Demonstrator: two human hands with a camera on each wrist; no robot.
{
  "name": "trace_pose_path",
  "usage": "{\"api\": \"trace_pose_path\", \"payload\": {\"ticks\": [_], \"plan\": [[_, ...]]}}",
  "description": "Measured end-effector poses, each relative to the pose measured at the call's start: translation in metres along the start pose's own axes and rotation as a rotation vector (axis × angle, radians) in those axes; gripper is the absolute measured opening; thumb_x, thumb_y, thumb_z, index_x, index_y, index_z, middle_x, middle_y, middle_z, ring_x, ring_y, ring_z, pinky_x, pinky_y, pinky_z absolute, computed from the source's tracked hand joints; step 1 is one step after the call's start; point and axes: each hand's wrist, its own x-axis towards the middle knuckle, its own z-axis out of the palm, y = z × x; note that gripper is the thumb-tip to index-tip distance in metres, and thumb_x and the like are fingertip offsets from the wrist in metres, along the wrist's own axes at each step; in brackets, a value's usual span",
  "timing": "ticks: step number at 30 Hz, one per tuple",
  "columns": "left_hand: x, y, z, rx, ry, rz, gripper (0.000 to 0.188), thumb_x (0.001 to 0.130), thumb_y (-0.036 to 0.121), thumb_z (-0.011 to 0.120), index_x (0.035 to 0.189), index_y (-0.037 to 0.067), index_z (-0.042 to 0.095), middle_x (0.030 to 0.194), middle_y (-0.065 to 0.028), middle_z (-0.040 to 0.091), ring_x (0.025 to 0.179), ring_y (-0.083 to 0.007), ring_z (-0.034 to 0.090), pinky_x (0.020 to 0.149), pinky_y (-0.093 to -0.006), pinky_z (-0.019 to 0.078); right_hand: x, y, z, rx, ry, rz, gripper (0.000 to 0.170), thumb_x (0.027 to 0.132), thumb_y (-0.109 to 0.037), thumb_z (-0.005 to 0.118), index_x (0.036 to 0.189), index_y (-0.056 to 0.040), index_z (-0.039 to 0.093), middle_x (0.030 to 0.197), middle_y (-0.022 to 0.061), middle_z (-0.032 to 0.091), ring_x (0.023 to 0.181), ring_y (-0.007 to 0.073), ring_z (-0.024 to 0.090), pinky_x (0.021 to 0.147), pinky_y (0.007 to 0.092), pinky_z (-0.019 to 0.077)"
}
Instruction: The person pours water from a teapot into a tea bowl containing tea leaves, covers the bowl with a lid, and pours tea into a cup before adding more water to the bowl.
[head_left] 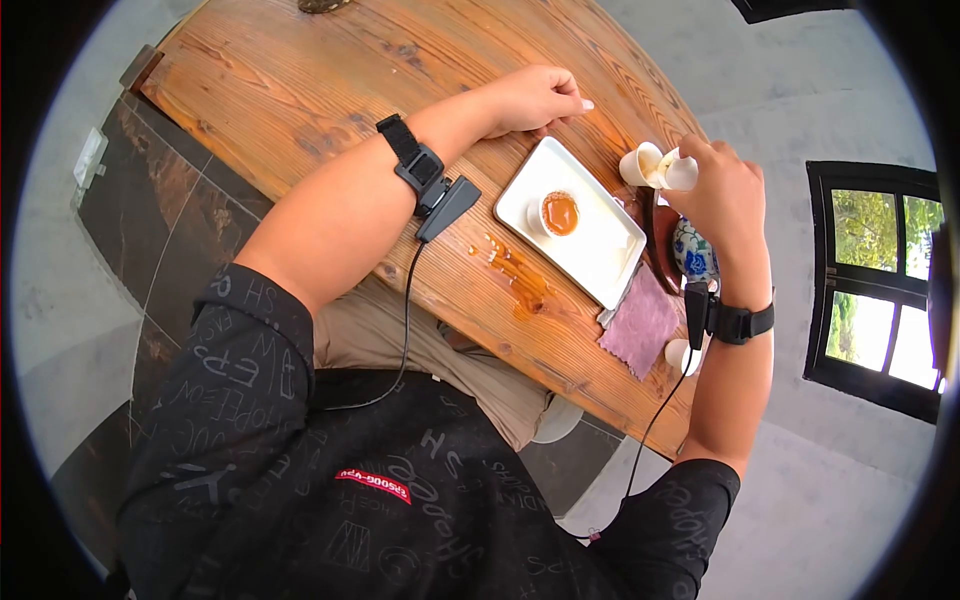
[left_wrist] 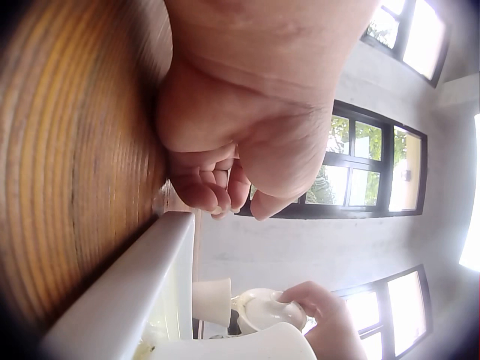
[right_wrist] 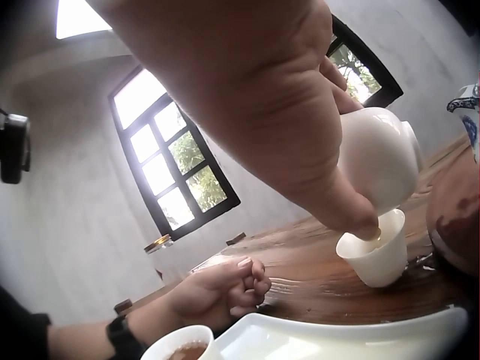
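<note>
My right hand (head_left: 728, 190) grips a white gaiwan (right_wrist: 379, 161) by its rim, near the table's right side. The gaiwan is tipped on its side, its mouth close over a white pouring cup (right_wrist: 375, 255) that stands on the wood. Fingers hide part of both rims in the right wrist view. Across the tray, my left hand (head_left: 540, 100) rests on the tabletop, fingers loosely curled around nothing. Between my arms lies a white rectangular tray (head_left: 590, 265), bearing a small white cup of amber tea (head_left: 560, 213).
A blue-and-white flowered pot (head_left: 694, 250) stands beneath my right wrist, beside a dark brown rounded object (right_wrist: 456, 217). Closer to me are a pink cloth (head_left: 642, 325) and another white cup (head_left: 681, 357). Spilled liquid (head_left: 510, 270) wets the wooden table (head_left: 300, 90) before the tray.
</note>
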Motion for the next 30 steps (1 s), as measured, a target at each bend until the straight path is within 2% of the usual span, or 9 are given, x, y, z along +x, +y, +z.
{"api": "trace_pose_path", "payload": {"ticks": [5,11,18,30], "plan": [[-0.001,0.001,0.000,0.006,0.001,0.005,0.025,0.094,0.030,0.065,0.086,0.008,0.055,0.077,-0.0009,0.059,0.062,-0.0070,0.051,0.053,-0.0219,0.0469,-0.001,0.002,0.004,-0.082,0.069,-0.114,0.040,0.060,-0.013,0.077,0.099,-0.0178,0.067,0.096,0.0133,0.066,0.084,0.0296,0.066,0.084,0.0402,0.0455],[0.000,-0.001,0.000,0.011,0.004,0.008,0.025,0.094,0.030,0.065,0.086,0.008,0.056,0.077,-0.0010,0.059,0.061,-0.0071,0.051,0.053,-0.0221,0.0470,-0.001,0.011,0.008,-0.102,0.179,-0.287,0.040,0.061,-0.013,0.079,0.099,-0.0187,0.066,0.102,0.0131,0.065,0.087,0.0286,0.066,0.088,0.0386,0.0457],[-0.001,0.000,0.001,0.018,0.006,0.008,0.025,0.094,0.030,0.065,0.086,0.009,0.056,0.077,-0.0007,0.059,0.061,-0.0070,0.051,0.053,-0.0217,0.0471,-0.003,0.014,0.004,-0.145,0.175,-0.308,0.040,0.059,-0.016,0.082,0.096,-0.0181,0.066,0.106,0.0128,0.064,0.092,0.0288,0.064,0.093,0.0386,0.0454],[-0.001,0.000,0.001,0.008,0.006,0.004,0.024,0.094,0.030,0.065,0.087,0.009,0.056,0.077,-0.0005,0.059,0.061,-0.0067,0.051,0.053,-0.0214,0.0468,-0.002,0.024,-0.011,-0.218,0.316,-0.378,0.040,0.060,-0.024,0.084,0.095,-0.0183,0.065,0.110,0.0126,0.063,0.094,0.0293,0.063,0.093,0.0391,0.0458]]}}
